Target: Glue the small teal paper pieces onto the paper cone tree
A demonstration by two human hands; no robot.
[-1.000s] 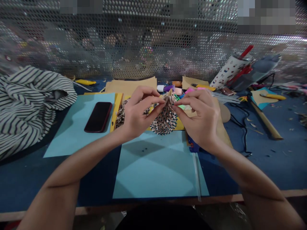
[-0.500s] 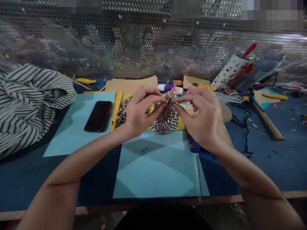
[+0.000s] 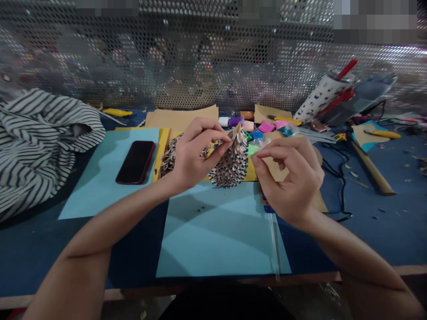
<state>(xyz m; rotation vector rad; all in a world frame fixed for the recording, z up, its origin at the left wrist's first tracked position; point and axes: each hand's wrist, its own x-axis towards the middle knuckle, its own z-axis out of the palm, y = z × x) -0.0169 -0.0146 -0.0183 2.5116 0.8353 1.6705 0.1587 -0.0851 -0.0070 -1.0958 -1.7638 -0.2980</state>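
Note:
My left hand (image 3: pixel 195 153) is shut on the upper part of a cone of many small folded paper pieces (image 3: pixel 231 162), pinching near its pointed tip. Its patterned scales have dark blue edges. My right hand (image 3: pixel 288 178) sits just right of the cone, apart from it, with thumb and forefinger close together. I cannot tell whether they hold anything tiny. Near those fingertips lie a green paper scrap (image 3: pixel 252 150) and a clear plastic bag (image 3: pixel 265 142). A second folded paper piece (image 3: pixel 170 158) lies partly hidden behind my left hand.
A dark phone (image 3: pixel 135 162) lies on light blue card (image 3: pixel 100 178), beside a yellow ruler (image 3: pixel 162 149). Striped cloth (image 3: pixel 40 142) is bunched at left. Several coloured paper bundles (image 3: pixel 267 127) lie behind the cone. A perforated metal screen (image 3: pixel 213 58) stands behind the blue table.
My right hand has let go of the cone's tip and moved back, down and to the right. My left hand still grips the cone, and more coloured bundles now show behind it.

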